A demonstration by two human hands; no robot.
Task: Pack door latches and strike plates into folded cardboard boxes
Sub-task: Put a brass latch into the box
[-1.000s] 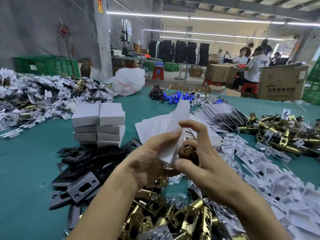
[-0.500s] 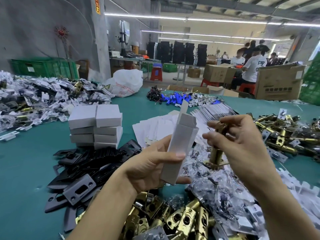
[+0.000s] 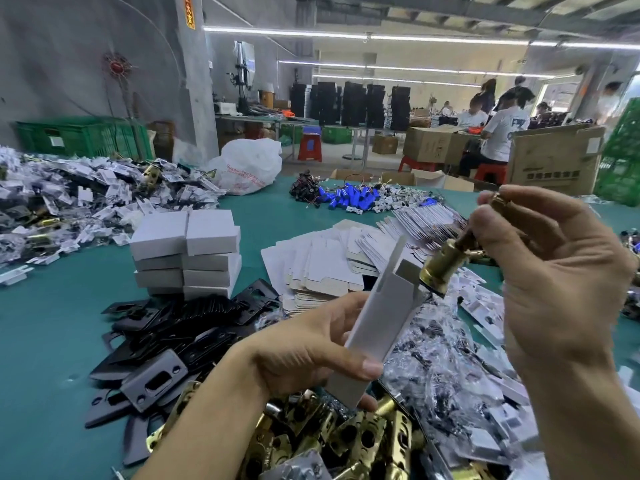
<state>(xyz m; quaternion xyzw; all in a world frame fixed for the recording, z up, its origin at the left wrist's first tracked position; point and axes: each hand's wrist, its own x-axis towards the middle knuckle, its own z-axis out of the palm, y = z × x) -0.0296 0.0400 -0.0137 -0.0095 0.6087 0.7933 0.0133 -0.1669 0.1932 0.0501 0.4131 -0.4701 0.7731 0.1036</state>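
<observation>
My left hand [image 3: 304,348] grips a small white cardboard box [image 3: 379,323], tilted with its open end and raised flap pointing up and to the right. My right hand [image 3: 554,271] pinches a brass door latch [image 3: 446,261] by its upper part, its round lower end hanging right at the box's open mouth. A heap of brass latches [image 3: 346,441] lies below my hands. Dark strike plates [image 3: 180,330] are piled to the left of it. Closed white boxes [image 3: 187,251] stand stacked behind the plates.
Flat unfolded box blanks [image 3: 325,268] lie fanned on the green table [image 3: 45,341]. Clear plastic bags [image 3: 443,362] of small parts spread right. More bagged parts [image 3: 69,199] cover the far left; blue parts [image 3: 349,197] lie at the back. Seated workers [image 3: 502,133] and cartons are beyond.
My right hand has risen to the right with the latch, then brought its round end to the box mouth. My left hand turned the box upright with its open flap up.
</observation>
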